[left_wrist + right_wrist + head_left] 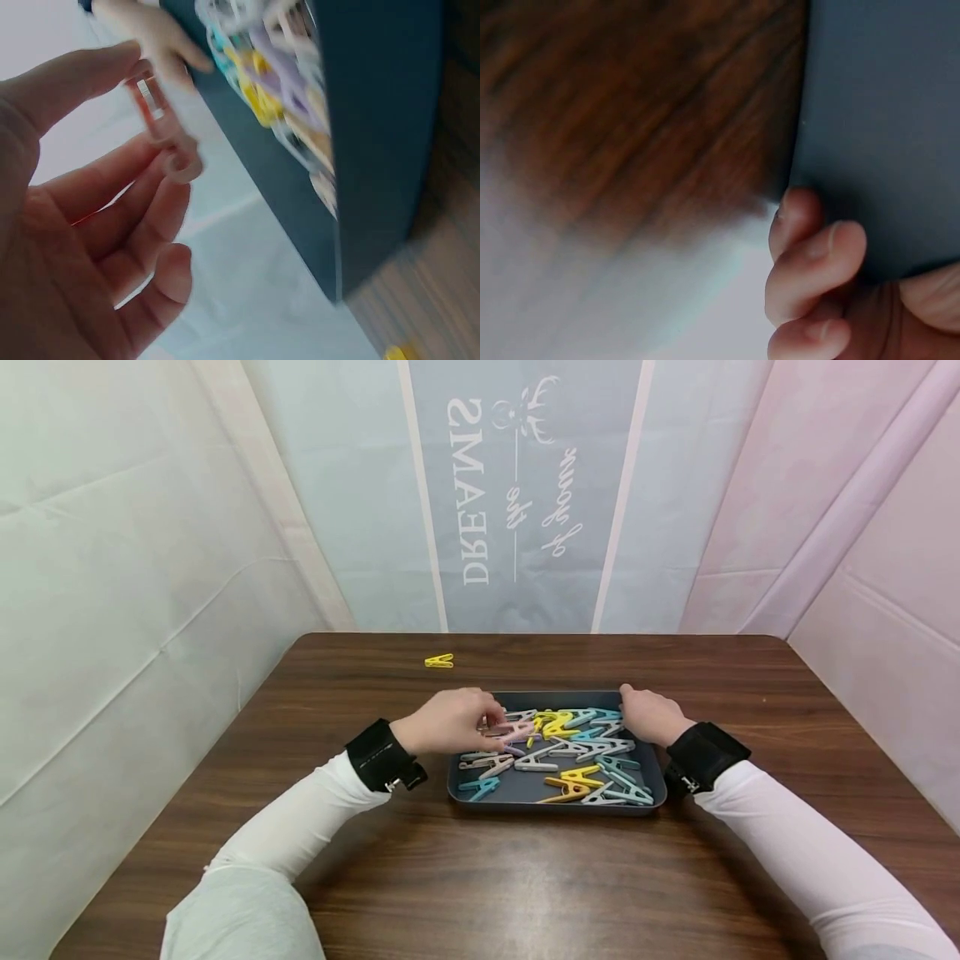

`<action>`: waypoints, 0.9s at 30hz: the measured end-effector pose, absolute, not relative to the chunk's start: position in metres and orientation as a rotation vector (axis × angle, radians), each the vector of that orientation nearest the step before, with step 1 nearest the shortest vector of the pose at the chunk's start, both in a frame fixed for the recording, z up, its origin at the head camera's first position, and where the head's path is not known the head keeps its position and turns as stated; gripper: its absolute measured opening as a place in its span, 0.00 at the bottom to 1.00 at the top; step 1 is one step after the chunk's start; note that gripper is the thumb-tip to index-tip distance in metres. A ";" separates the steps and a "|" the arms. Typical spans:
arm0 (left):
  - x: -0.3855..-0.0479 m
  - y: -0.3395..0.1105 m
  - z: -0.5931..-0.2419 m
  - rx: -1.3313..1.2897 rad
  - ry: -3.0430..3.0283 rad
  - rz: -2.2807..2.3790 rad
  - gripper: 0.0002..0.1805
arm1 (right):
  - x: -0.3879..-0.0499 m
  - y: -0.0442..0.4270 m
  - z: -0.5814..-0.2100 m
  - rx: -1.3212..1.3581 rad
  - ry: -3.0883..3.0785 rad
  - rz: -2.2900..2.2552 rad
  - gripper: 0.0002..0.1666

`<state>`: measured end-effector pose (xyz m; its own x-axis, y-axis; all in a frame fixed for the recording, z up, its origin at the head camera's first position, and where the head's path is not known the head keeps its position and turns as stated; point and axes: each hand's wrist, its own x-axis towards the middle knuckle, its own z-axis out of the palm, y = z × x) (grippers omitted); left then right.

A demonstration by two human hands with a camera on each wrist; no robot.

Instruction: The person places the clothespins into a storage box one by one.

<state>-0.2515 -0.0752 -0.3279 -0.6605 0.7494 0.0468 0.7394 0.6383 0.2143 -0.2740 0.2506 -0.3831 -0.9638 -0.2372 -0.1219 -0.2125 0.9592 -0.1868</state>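
Observation:
My left hand [453, 720] is over the left part of a dark grey tray [555, 809]. Between its thumb and forefinger it pinches a pink clothespin [161, 116], held above the tray's rim in the left wrist view; the other fingers are bent loosely. Several clothespins in yellow, blue, grey, white, purple and pink lie mixed in the tray, such as a blue clothespin [480, 787] at its near left corner. My right hand [651, 717] grips the tray's far right corner, its fingers [825, 251] curled against the outer wall.
A single yellow clothespin [439, 661] lies on the brown wooden table [360, 693] near its far edge, left of the tray. Pale cloth walls [150, 527] surround the table, with a printed curtain [525, 493] behind it.

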 end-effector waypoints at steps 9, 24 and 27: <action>-0.233 -0.056 -0.336 1.378 2.632 0.122 0.15 | -0.272 0.249 -0.381 -0.331 2.969 -0.259 0.20; -0.228 -0.029 -0.349 1.416 2.584 -0.125 0.18 | -0.271 0.248 -0.378 -0.346 2.958 -0.266 0.21; -0.228 -0.024 -0.349 1.430 2.586 -0.186 0.19 | -0.270 0.249 -0.378 -0.359 2.947 -0.262 0.22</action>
